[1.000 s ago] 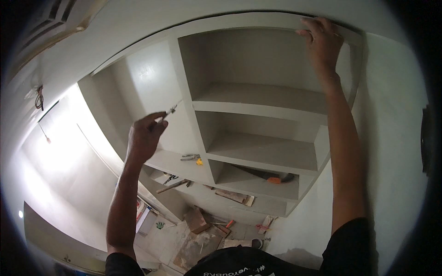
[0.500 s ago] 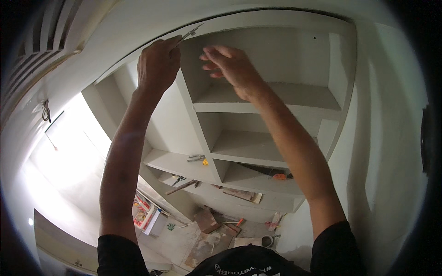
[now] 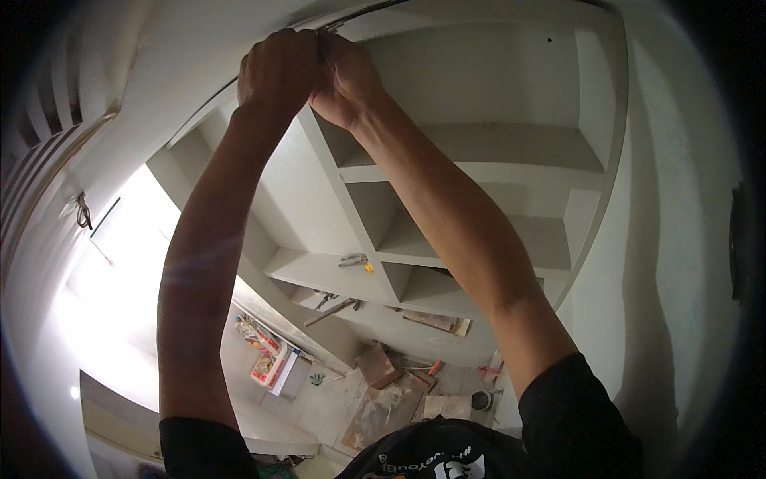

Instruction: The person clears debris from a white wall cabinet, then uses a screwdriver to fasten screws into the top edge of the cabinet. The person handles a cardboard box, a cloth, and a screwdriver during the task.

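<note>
Both my hands are raised to the upper front edge of a built-in shelf unit [image 3: 479, 164], by the dark gap under the ceiling. My left hand [image 3: 275, 76] is closed around a slim metal tool [image 3: 333, 26]; only a small part of it shows past the fingers, too little to name its kind. Pressed against the left hand, my right hand [image 3: 347, 84] has its palm side partly in sight. Its fingers look curled in near the tool, and what they hold is hidden.
Grey-handled pliers [image 3: 352, 260] and a small yellow object [image 3: 369, 269] lie on a lower shelf. Below are wood pieces [image 3: 378, 366], a round dark container [image 3: 480, 400] and a red-and-white package [image 3: 270, 363]. A cable coil [image 3: 84, 211] hangs on the left wall.
My right hand has moved left and up from mid-air to meet my left hand at the upper edge. The view has shifted slightly, and less of the tool shows.
</note>
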Motion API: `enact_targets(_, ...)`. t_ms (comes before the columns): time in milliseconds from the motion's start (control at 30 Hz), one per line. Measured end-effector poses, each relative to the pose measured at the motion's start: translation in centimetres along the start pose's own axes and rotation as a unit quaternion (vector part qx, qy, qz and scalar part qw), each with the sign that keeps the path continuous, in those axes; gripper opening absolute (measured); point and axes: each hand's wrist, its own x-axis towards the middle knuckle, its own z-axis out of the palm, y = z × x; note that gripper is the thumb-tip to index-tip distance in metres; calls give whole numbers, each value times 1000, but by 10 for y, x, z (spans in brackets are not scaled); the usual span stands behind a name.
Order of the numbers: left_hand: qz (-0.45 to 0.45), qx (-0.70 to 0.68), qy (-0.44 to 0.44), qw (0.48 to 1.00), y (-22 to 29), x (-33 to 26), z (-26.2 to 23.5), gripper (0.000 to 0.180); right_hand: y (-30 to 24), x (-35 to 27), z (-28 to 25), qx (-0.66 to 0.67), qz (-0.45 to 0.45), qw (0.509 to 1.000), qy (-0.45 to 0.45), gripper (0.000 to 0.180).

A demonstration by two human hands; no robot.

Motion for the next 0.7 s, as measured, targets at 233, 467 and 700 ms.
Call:
enact_targets(233, 3, 3, -24, 1000, 14, 9, -8, 26, -5, 7, -12, 32, 9, 999, -4, 33)
enact_targets(467, 11, 8, -37, 999, 21, 14, -12, 19, -10, 8, -18, 36, -3, 999, -1, 31)
enact_targets(700, 52, 9, -10, 999, 17, 14, -3, 14, -15, 11, -21, 34, -30, 999, 10, 13)
